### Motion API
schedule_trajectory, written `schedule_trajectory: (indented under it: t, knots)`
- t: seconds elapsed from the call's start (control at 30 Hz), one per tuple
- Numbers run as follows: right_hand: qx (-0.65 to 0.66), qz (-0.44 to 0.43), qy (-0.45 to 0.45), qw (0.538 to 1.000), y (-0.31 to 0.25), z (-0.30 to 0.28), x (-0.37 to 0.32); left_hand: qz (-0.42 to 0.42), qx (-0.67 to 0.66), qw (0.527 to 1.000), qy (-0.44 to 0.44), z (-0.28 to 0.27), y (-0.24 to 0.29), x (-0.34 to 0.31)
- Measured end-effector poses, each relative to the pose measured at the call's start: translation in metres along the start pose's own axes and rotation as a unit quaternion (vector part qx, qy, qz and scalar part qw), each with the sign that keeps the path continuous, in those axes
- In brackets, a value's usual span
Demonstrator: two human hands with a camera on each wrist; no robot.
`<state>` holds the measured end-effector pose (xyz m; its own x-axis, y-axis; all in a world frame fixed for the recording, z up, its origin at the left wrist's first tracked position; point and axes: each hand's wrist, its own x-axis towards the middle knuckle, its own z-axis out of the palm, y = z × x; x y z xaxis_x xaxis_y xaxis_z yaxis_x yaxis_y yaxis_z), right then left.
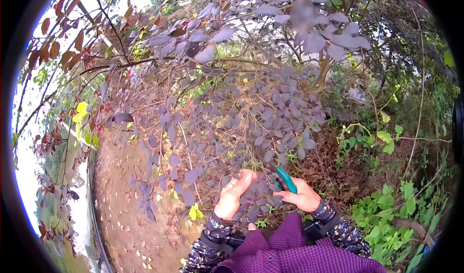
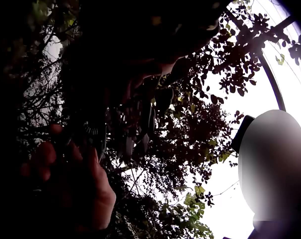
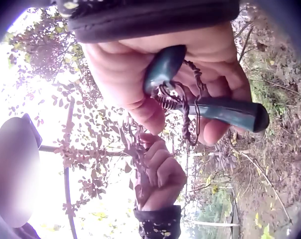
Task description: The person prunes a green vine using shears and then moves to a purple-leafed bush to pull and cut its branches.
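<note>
Green-handled pruning shears are held in my right hand, the fingers curled round the handles. The right wrist view shows the shears' handle, spring and a twisted cord against the palm of my right hand. My left hand, just left of the shears, has its fingers curled round a leafy purple twig; in the right wrist view, my left hand pinches purplish leaves. The blades are hidden by leaves. The left wrist view is dark, with a hand at lower left.
Purple-leaved branches spread in front and overhead. Green leafy plants and a thick stem stand at lower right. Bare ground with fallen leaves lies at left, beside a dark curved edge.
</note>
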<state>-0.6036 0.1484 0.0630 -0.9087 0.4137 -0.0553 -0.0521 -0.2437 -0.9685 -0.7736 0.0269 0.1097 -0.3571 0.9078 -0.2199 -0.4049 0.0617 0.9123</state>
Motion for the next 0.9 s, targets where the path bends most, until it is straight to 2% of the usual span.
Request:
schedule_trajectory:
  t: [0.13, 0.3, 0.4, 0.5, 0.63, 0.73, 0.8, 0.9]
  knots:
    - [0.000, -0.052, 0.008, 0.999, 0.004, -0.003, 0.019, -0.017, -0.004, 1.000, -0.019, -0.003, -0.003, 0.001]
    - [-0.036, -0.051, 0.009, 0.998, -0.002, -0.005, 0.032, -0.019, 0.000, 1.000, -0.020, -0.002, -0.011, 0.001]
    - [-0.090, -0.082, 0.045, 0.992, -0.003, -0.005, 0.037, -0.054, 0.015, 0.998, -0.027, -0.003, -0.014, 0.002]
    - [-0.132, -0.103, 0.067, 0.984, 0.004, -0.006, 0.041, -0.038, 0.016, 0.999, -0.025, -0.003, -0.020, 0.004]
    - [-0.098, -0.110, 0.077, 0.986, 0.004, -0.005, 0.045, -0.035, 0.043, 0.998, -0.017, -0.004, -0.014, 0.006]
    - [-0.152, -0.061, 0.075, 0.984, 0.008, -0.007, 0.049, -0.065, 0.053, 0.996, 0.005, -0.004, -0.014, 0.006]
    - [-0.071, -0.123, 0.123, 0.982, 0.006, 0.000, 0.052, -0.030, 0.053, 0.998, -0.016, -0.003, -0.016, 0.009]
    - [-0.131, -0.118, 0.130, 0.976, 0.009, -0.003, 0.054, -0.036, 0.056, 0.998, -0.008, -0.003, -0.018, 0.010]
